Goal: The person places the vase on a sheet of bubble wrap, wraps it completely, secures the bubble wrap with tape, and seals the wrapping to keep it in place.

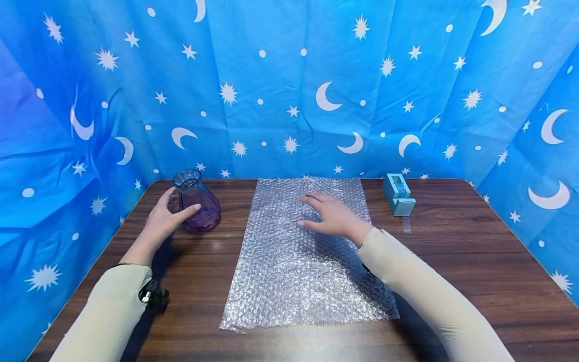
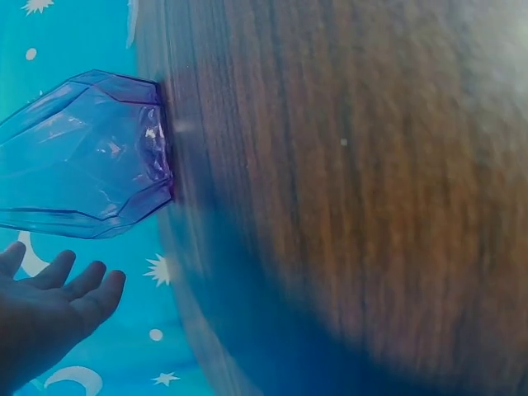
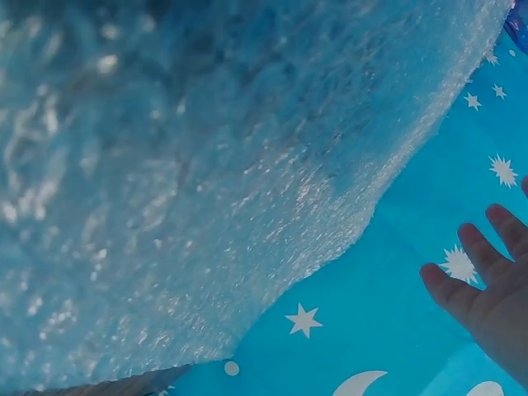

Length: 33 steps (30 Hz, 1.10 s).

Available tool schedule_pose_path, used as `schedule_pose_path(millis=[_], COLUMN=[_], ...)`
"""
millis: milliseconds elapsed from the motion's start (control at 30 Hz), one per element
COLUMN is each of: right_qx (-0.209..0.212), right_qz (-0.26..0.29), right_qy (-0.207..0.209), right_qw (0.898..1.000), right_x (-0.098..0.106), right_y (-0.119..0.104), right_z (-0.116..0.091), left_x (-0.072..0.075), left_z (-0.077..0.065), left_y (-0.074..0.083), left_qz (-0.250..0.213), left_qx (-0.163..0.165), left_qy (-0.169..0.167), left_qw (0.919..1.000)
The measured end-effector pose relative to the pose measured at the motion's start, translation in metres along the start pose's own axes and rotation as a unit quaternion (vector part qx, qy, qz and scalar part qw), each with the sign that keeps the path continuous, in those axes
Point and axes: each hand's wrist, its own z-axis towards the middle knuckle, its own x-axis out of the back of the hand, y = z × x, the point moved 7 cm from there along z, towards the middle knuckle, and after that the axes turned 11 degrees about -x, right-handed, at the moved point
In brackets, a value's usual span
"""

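Note:
A glass vase [image 1: 204, 210], purple at the base and bluish toward its flared rim, stands upright on the left of the table. Beside it is my left hand [image 1: 162, 220], thumb and fingers spread around its near left side. The left wrist view shows a gap between those fingers [image 2: 87, 285] and the faceted glass [image 2: 91, 165]. A sheet of bubble wrap [image 1: 280, 271] lies flat across the middle of the table. Over its upper right part hovers my right hand [image 1: 332, 215], fingers extended toward the left and holding nothing.
A light-blue tape dispenser [image 1: 399, 193] sits at the back right of the wooden table [image 1: 457, 241], a strip of clear tape [image 1: 406, 224] hanging from its front. Blue cloth [image 1: 280, 75] with white stars and moons encloses the back and sides.

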Motion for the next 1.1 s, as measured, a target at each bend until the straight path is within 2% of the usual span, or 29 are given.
schedule_pose_path(millis=[133, 433, 700, 833, 1100], right_qx=[-0.003, 0.001, 0.004, 0.003, 0.004], right_qz=[0.006, 0.011, 0.015, 0.018, 0.024], right_qy=[-0.007, -0.009, -0.008, -0.013, -0.014], right_qw=[1.000, 1.000, 1.000, 1.000, 1.000], right_x=[-0.001, 0.001, 0.002, 0.001, 0.002], right_y=[-0.001, -0.006, -0.006, -0.006, -0.007], right_z=[0.002, 0.000, 0.002, 0.003, 0.002], left_x=[-0.001, -0.013, -0.022, -0.028, -0.036], left_z=[0.002, 0.007, 0.011, 0.014, 0.012], left_y=[-0.005, -0.012, -0.021, -0.022, -0.021], left_qz=[-0.020, -0.077, -0.160, -0.198, -0.208], left_qx=[0.005, 0.013, 0.027, 0.016, 0.027], left_qy=[0.000, -0.025, -0.034, -0.037, -0.042], left_qw=[0.9998, 0.9967, 0.9862, 0.9794, 0.9769])
